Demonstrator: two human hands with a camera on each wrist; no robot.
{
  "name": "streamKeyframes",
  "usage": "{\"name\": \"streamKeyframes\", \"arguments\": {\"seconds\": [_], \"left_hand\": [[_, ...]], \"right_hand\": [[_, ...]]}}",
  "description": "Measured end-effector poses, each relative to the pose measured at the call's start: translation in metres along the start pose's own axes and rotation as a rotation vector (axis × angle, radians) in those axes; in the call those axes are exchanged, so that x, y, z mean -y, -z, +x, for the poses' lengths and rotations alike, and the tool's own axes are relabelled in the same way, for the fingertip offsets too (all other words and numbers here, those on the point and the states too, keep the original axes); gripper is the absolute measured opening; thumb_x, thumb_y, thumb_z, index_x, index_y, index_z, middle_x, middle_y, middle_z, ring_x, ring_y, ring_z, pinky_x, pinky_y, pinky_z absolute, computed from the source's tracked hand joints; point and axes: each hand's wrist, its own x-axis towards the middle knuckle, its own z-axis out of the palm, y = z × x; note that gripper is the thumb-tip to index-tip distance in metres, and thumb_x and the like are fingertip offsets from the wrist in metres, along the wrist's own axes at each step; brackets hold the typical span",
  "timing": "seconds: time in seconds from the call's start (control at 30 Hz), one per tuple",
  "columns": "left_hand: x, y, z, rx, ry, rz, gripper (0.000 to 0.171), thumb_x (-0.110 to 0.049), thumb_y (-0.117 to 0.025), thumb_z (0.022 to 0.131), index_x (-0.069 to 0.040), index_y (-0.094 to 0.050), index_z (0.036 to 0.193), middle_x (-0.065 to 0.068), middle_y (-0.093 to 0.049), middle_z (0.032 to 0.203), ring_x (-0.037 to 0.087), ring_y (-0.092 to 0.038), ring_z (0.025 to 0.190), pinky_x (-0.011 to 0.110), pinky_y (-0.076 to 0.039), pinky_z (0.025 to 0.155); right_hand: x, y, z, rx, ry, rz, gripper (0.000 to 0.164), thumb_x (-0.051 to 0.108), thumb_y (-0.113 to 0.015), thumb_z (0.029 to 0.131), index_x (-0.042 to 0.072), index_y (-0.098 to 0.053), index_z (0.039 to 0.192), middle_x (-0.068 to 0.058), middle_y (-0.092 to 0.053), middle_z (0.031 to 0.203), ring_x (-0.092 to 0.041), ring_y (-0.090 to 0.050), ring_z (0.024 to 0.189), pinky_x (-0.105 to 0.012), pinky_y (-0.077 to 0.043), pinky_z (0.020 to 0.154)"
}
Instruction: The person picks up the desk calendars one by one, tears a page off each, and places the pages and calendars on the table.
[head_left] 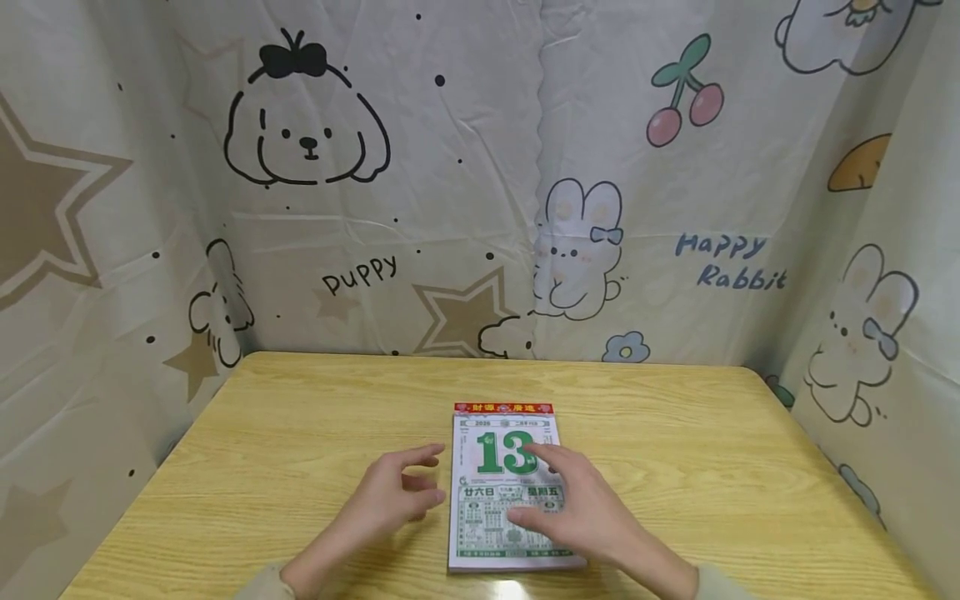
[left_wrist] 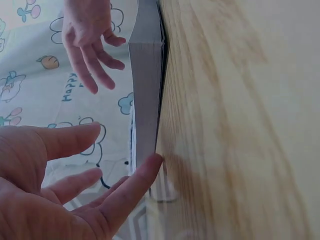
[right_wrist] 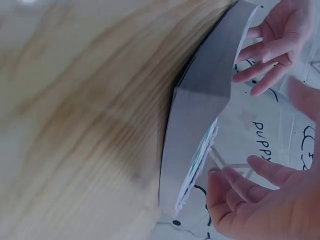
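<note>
A thick tear-off calendar (head_left: 491, 533) with a red top strip and a large green 13 lies flat on the table. At its left side is my left hand (head_left: 401, 487), fingers apart and holding nothing. My right hand (head_left: 585, 504) hovers over the right edge, hiding part of the page, its thumb and fingers spread. In the left wrist view, one fingertip of the left hand (left_wrist: 75, 200) is close to the lower side of the page block (left_wrist: 146, 95); contact is unclear. The right wrist view shows the right hand (right_wrist: 272, 195) apart from the calendar's thick side (right_wrist: 200, 100).
The light wood-grain table (head_left: 315, 417) extends around the calendar on all sides. Behind it and along both sides hangs a pale curtain (head_left: 465, 200) printed with a puppy, rabbits, stars and cherries. Light reflects off the table near its front edge.
</note>
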Motion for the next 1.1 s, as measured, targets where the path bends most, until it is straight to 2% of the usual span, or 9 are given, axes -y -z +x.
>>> {"name": "streamKeyframes", "arguments": {"seconds": [0.07, 0.17, 0.3, 0.47, 0.6, 0.77, 0.87, 1.0, 1.1], "left_hand": [[0.0, -0.001, 0.0, 0.007, 0.022, -0.032, 0.064, 0.0, -0.083, 0.088, -0.001, -0.06, 0.147, 0.024, -0.061, 0.137, 0.03, -0.07, 0.104, 0.036, -0.067, 0.067], [0.0, -0.003, -0.001, 0.022, 0.036, -0.06, 0.065, 0.004, -0.082, 0.087, 0.001, -0.059, 0.147, 0.025, -0.061, 0.135, 0.027, -0.07, 0.099, 0.038, -0.067, 0.066], [0.0, -0.004, -0.001, 0.057, 0.047, -0.108, 0.067, 0.009, -0.08, 0.085, 0.004, -0.056, 0.148, 0.024, -0.061, 0.132, 0.024, -0.069, 0.093, 0.041, -0.067, 0.064], [0.0, -0.005, 0.0, 0.098, 0.102, -0.162, 0.07, 0.01, -0.079, 0.085, 0.004, -0.054, 0.15, 0.021, -0.061, 0.127, 0.023, -0.071, 0.083, 0.045, -0.067, 0.06], [0.001, -0.006, 0.001, 0.093, 0.113, -0.173, 0.07, 0.011, -0.08, 0.083, 0.005, -0.055, 0.149, 0.02, -0.062, 0.124, 0.024, -0.071, 0.079, 0.045, -0.067, 0.059], [0.001, -0.008, 0.001, 0.098, 0.124, -0.181, 0.072, 0.012, -0.08, 0.081, 0.004, -0.055, 0.149, 0.019, -0.062, 0.121, 0.026, -0.071, 0.076, 0.044, -0.067, 0.058], [0.001, -0.009, 0.002, 0.098, 0.125, -0.177, 0.073, 0.012, -0.08, 0.08, 0.004, -0.056, 0.148, 0.019, -0.062, 0.12, 0.026, -0.071, 0.075, 0.044, -0.067, 0.058], [0.001, -0.011, 0.003, 0.09, 0.134, -0.161, 0.071, 0.012, -0.081, 0.081, 0.004, -0.057, 0.147, 0.017, -0.062, 0.117, 0.024, -0.07, 0.074, 0.043, -0.067, 0.058], [0.001, -0.011, 0.004, 0.086, 0.145, -0.147, 0.07, 0.011, -0.081, 0.081, 0.002, -0.058, 0.147, 0.016, -0.063, 0.116, 0.024, -0.069, 0.074, 0.042, -0.067, 0.058]], "right_hand": [[0.001, 0.0, 0.0, 0.026, -0.007, 0.061, 0.088, 0.05, -0.092, 0.077, 0.017, -0.057, 0.151, -0.011, -0.056, 0.15, -0.036, -0.055, 0.13, -0.067, -0.049, 0.106], [0.004, -0.001, 0.0, 0.067, -0.007, 0.116, 0.089, 0.042, -0.096, 0.075, 0.013, -0.059, 0.15, -0.01, -0.061, 0.143, -0.031, -0.059, 0.118, -0.056, -0.057, 0.094], [0.007, -0.002, 0.002, 0.125, -0.016, 0.181, 0.081, 0.035, -0.096, 0.077, 0.01, -0.062, 0.146, -0.009, -0.064, 0.138, -0.026, -0.059, 0.111, -0.042, -0.055, 0.085], [0.006, -0.005, 0.004, 0.159, -0.018, 0.225, 0.074, 0.03, -0.096, 0.078, 0.009, -0.065, 0.141, -0.008, -0.066, 0.131, -0.026, -0.06, 0.107, -0.038, -0.055, 0.08], [0.007, -0.008, 0.004, 0.167, 0.015, 0.194, 0.071, 0.029, -0.097, 0.077, 0.007, -0.067, 0.138, -0.008, -0.066, 0.126, -0.026, -0.059, 0.106, -0.041, -0.057, 0.082], [0.009, -0.014, 0.004, 0.16, 0.069, 0.125, 0.077, 0.032, -0.098, 0.074, 0.002, -0.066, 0.137, -0.018, -0.061, 0.139, -0.03, -0.061, 0.109, -0.053, -0.059, 0.091], [0.009, -0.018, 0.003, 0.149, 0.053, 0.097, 0.085, 0.034, -0.099, 0.072, 0.002, -0.062, 0.142, -0.023, -0.054, 0.146, -0.031, -0.059, 0.111, -0.053, -0.059, 0.091], [0.009, -0.022, 0.002, 0.134, 0.018, 0.094, 0.092, 0.034, -0.099, 0.071, 0.004, -0.057, 0.148, -0.022, -0.05, 0.147, -0.031, -0.056, 0.112, -0.05, -0.058, 0.088], [0.009, -0.024, 0.002, 0.125, 0.012, 0.083, 0.092, 0.035, -0.1, 0.069, 0.004, -0.059, 0.146, -0.02, -0.05, 0.146, -0.035, -0.054, 0.118, -0.055, -0.057, 0.093]]}}
